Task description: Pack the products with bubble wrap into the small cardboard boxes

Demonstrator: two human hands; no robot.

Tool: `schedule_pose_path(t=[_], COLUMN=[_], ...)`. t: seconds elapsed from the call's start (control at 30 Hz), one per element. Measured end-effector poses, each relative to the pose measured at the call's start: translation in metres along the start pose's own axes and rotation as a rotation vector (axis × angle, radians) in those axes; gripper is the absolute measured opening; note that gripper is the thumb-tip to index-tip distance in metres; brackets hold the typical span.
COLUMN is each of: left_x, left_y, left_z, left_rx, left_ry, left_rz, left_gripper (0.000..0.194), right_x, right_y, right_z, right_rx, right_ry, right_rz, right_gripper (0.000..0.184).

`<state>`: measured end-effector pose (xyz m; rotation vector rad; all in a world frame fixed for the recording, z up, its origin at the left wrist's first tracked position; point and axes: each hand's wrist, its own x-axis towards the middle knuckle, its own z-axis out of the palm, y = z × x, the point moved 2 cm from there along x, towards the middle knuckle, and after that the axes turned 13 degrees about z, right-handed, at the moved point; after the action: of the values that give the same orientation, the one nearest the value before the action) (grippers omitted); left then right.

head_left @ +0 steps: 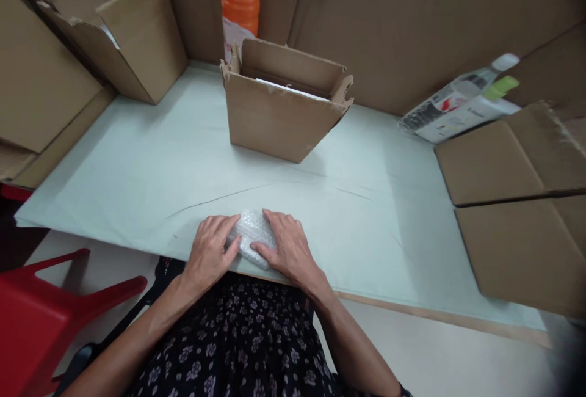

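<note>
A small bundle wrapped in bubble wrap [251, 233] lies at the near edge of the pale green table [137, 171]. My left hand [211, 247] presses on its left side with fingers curled over it. My right hand [286, 244] lies on its right side, fingers bent around the wrap. Both hands grip the bundle between them. Whatever is inside the wrap is hidden.
An open cardboard box [284, 101] stands at the table's middle back, an orange bottle [240, 0] behind it. Another open box [123, 30] sits back left. Flat cardboard [513, 201] lies at right, with white packets [458, 107] behind. A red stool [50, 311] is at lower left.
</note>
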<state>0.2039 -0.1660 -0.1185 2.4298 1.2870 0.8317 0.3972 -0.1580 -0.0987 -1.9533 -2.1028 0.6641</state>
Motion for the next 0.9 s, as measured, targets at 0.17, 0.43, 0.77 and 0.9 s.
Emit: schedule_pose_path(t=[0.17,0.43,0.77,0.9], left_x=[-0.001,-0.004,0.018,0.019], left_y=[0.002,0.0,0.011,0.012], left_z=[0.001,-0.005,-0.014,-0.01], left_rx=[-0.048,-0.522,-0.78,-0.973], left_ry=[0.016,0.044,-0.037,0.076], left_rz=[-0.033,-0.301,-0.462,-0.523], left_gripper=[0.035,0.065,0.067,0.071], right_x=[0.009,-0.007,-0.014,-0.013], right_y=[-0.005,0.004,0.011,0.01], right_z=[-0.006,0.001,-0.004,0.002], right_rx=[0.024,0.48,0.677,0.747], right_ry=[-0.141,-0.139,-0.091,0.032], right_rz=[-0.025,-0.031,0.039,0.063], right_gripper=[0.028,0.025,0.063,0.05])
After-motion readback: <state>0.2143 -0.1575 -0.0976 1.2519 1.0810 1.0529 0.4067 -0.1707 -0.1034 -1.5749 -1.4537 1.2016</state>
